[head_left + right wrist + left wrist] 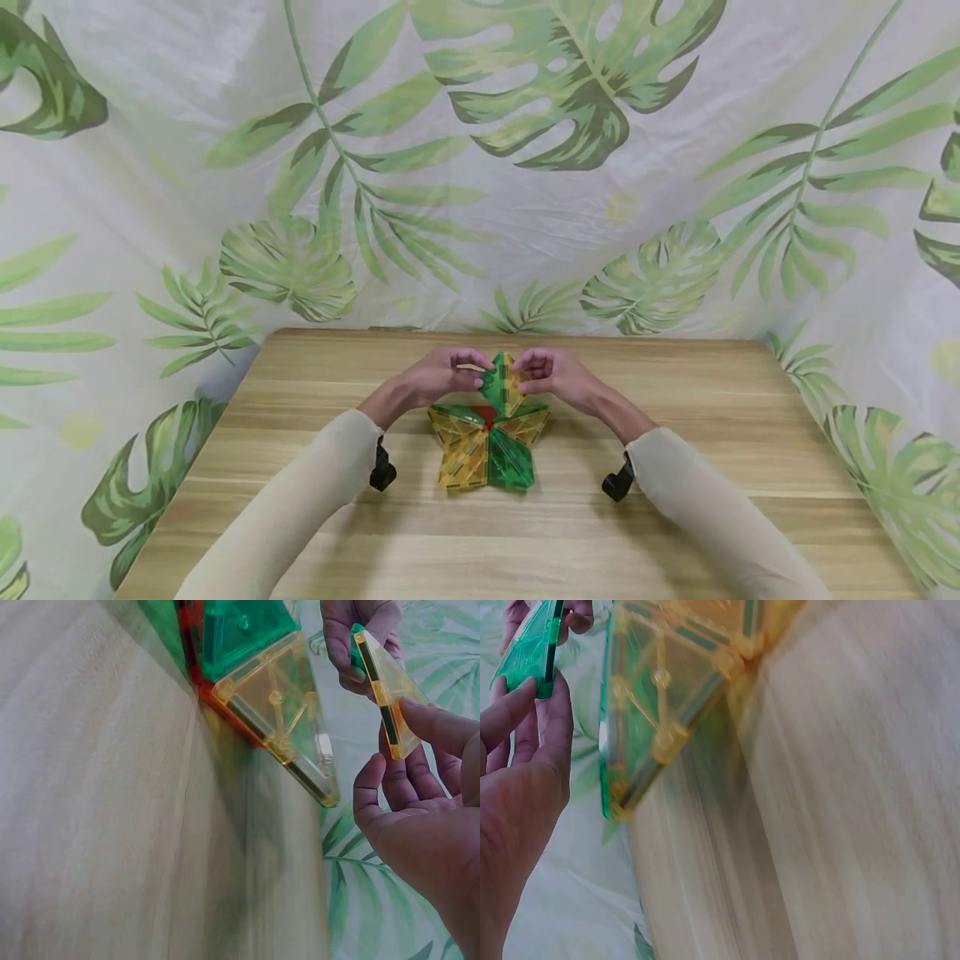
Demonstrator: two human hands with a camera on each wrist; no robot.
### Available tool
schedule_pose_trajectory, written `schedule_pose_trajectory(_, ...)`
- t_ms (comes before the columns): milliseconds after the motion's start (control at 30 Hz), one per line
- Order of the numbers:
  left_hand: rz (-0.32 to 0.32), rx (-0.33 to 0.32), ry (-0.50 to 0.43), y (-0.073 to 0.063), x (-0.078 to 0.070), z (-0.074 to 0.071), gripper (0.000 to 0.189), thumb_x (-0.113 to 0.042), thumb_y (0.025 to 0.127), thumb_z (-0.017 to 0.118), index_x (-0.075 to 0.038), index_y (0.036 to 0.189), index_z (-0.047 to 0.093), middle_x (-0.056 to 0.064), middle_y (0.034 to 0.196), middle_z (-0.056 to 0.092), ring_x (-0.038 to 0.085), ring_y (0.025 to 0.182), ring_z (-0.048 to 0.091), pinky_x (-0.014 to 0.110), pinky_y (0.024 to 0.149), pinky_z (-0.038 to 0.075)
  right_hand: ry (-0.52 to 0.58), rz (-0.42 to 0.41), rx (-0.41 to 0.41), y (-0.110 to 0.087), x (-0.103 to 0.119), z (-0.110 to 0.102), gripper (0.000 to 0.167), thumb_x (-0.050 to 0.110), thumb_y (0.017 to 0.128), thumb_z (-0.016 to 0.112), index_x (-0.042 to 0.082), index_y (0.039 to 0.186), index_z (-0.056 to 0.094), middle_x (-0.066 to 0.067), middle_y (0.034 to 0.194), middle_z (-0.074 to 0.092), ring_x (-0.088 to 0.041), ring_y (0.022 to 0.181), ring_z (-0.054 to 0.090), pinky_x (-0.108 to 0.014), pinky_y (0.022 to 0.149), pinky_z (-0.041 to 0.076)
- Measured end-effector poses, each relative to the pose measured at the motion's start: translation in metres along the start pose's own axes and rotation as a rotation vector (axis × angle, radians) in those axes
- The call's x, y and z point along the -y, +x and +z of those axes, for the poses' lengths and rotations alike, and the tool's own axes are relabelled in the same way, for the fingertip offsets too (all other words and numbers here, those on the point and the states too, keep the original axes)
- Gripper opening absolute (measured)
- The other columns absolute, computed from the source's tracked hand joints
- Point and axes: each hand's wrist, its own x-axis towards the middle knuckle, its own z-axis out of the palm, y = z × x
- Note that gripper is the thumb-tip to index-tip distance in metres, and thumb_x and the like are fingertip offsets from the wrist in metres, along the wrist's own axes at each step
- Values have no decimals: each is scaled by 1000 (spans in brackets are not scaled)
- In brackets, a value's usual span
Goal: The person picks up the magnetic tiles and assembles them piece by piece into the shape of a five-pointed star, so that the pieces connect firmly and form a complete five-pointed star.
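My left hand [442, 375] pinches a green triangular magnetic tile [492, 383] between thumb and fingers, as the left wrist view confirms with the tile [536, 656] at upper left. A yellow triangular magnetic tile [515, 388] is pinched by my right hand [561, 380]; in the right wrist view that tile [397, 712] stands edge-on. The two tiles meet along an edge, forming a folded pair. Just below them in the head view sits a star-like build of yellow tiles [463, 460] and green tiles [512, 461], with red [483, 412] at its back.
The build stands on a wood-grain table [570, 542]. A leaf-patterned cloth [525, 217] hangs behind the table's far edge. Each wrist carries a small black camera, one on the left [382, 468] and one on the right [618, 481].
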Motion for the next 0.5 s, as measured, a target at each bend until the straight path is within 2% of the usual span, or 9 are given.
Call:
schedule_pose_trajectory(100, -6, -9, 22, 0, 4, -5, 29, 12, 98, 63, 3, 125, 67, 17, 137, 62, 23, 112, 68, 53, 110, 51, -4, -1, 12, 7, -5, 2, 35, -8, 89, 77, -5, 122, 67, -12, 113, 73, -22, 102, 70, -32, 89, 62)
schedule_pose_trajectory(233, -5, -28, 72, 1, 11, -11, 26, 11, 97, 65, 2, 121, 69, 16, 132, 65, 23, 110, 69, 42, 101, 58, -25, -8, 32, 15, -10, 5, 31, -9, 90, 76, -5, 119, 68, -10, 109, 73, -22, 101, 70, -32, 88, 61)
schedule_pose_trajectory(333, -13, -43, 99, 1, 16, -15, 26, 11, 96, 66, 1, 119, 71, 15, 128, 66, 23, 105, 69, 34, 93, 60, -31, -12, 49, 21, -13, 7, 28, -10, 90, 75, -6, 117, 68, -9, 106, 73, -22, 99, 70, -37, 88, 62)
schedule_pose_trajectory(500, -29, -57, 64, 1, 21, -19, 25, 11, 96, 65, 4, 120, 69, 15, 126, 66, 21, 101, 69, 32, 91, 60, -37, -11, 62, 28, -15, 12, 27, -11, 90, 75, -7, 116, 68, -11, 104, 74, -22, 96, 70, -45, 89, 62)
